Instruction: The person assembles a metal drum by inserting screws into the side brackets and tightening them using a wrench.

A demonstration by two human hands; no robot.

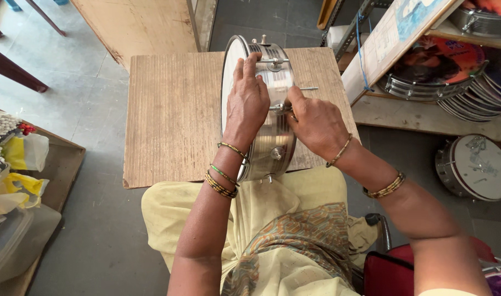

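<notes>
**Two hands working on a metal drum stood on edge**

A small metal drum (261, 109) with a white skin is standing on its rim at the right half of a low wooden board (173, 115), its skin facing nine o'clock and its shiny shell facing three o'clock. The near edge of the drum is hanging over the board's edge, just above the person's lap.

The left hand (247, 101) is lying over the top of the drum, fingers stretched toward twelve o'clock and curled over the shell, gripping it and holding it upright. The right hand (313, 123) is coming in from four o'clock; its fingertips are pinching a thin metal rod (294, 98) that is sticking out of the shell toward three o'clock. Whether a tool is in that hand cannot be told.

At two o'clock from the drum, a stack of finished drums (453, 82) is sitting on a wooden shelf. At four o'clock, another white-skinned drum (475, 167) is lying flat on the grey floor (91, 230). At eight o'clock, clear bags and yellow plastic (14, 181) are filling a shallow box.
</notes>
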